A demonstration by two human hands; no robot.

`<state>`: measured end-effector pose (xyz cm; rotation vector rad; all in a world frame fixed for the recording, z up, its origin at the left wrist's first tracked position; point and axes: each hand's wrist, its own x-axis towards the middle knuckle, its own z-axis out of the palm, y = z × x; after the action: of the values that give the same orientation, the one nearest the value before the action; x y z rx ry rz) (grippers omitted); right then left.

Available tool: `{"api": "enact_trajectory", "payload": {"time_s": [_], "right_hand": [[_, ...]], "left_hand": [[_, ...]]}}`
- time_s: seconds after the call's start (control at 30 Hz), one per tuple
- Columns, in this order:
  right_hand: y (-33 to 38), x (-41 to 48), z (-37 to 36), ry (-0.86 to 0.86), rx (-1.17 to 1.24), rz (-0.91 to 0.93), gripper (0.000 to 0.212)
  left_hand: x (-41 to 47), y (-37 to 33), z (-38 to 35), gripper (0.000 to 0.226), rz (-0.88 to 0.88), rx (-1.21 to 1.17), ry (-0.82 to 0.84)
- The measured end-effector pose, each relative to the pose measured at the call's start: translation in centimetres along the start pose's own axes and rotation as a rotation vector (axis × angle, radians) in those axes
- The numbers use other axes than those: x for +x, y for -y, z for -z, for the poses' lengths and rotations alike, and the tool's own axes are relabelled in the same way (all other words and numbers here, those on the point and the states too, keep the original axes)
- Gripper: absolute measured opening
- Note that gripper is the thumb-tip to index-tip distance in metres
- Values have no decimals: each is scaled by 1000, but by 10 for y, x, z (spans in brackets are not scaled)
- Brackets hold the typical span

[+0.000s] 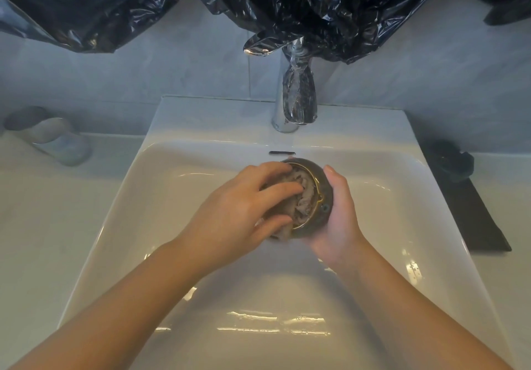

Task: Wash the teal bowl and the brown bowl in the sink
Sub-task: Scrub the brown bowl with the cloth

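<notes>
White sink (258, 297) spreads beneath both forearms. Over its basin the right hand (339, 220) cups the brown bowl (324, 191), tipped on its side, fingers curled under it. The left hand (241, 211) grips a grey cloth (301, 197) with bent fingers, pressing it inside the bowl. Beyond stand the tap (296, 96) and crumpled black plastic (316, 4).

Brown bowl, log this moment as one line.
step: wiping brown bowl | left hand: holds cloth in bowl | right hand: grips bowl | place: over sink
</notes>
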<state>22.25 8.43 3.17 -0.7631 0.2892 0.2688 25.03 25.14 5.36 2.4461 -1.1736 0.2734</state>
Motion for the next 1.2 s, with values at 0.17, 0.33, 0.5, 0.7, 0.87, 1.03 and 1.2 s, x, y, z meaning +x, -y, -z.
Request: {"api": "enact_trajectory", "payload": {"time_s": [0.17, 0.33, 0.5, 0.7, 0.87, 1.03, 1.2], "right_hand": [[-3, 1, 2, -27, -48, 48, 55], [-7, 1, 1, -90, -147, 83, 49], [-8, 1, -3, -86, 26, 51, 58], [0, 1, -2, -180, 155, 68, 52], [0, 0, -3, -159, 260, 61, 58], [0, 0, -4, -138, 238, 50, 58], [-4, 3, -3, -168, 211, 48, 56]], "left_hand": [[12, -6, -7, 48, -24, 42, 22], [14, -10, -15, 31, 87, -44, -17], [7, -16, -8, 12, 293, -293, -229], [-5, 6, 21, 31, 642, -704, -568], [0, -3, 12, 27, 1046, -1293, -541], [5, -11, 16, 42, 1193, -1774, -605], [9, -10, 11, 33, 1186, -1587, -437]]}}
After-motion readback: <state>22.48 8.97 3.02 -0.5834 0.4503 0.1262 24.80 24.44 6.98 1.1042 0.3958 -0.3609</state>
